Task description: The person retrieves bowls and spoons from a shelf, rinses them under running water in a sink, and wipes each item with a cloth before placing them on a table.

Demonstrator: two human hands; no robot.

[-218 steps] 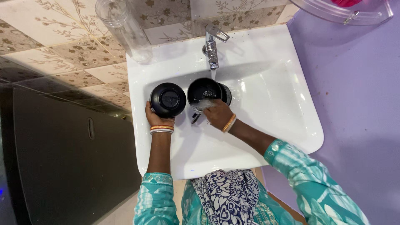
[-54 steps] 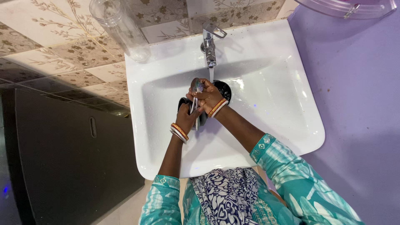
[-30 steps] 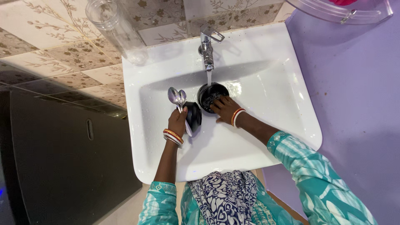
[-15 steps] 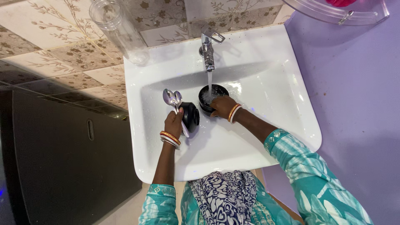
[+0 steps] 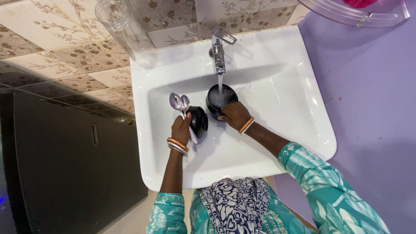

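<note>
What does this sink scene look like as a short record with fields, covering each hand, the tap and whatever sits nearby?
left hand: holds two metal spoons, bowls pointing up
right hand: grips the rim of the black bowl under the tap
second black bowl: on its side in the basin, beside the left hand
tap: running, water falling into the held bowl
sink: white, wet
clear jar: on the sink's back left corner

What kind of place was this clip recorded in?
Likely a home washroom or wash area: a white wall-hung sink with a running tap, patterned wall tiles, and a clear corner shelf.
</note>
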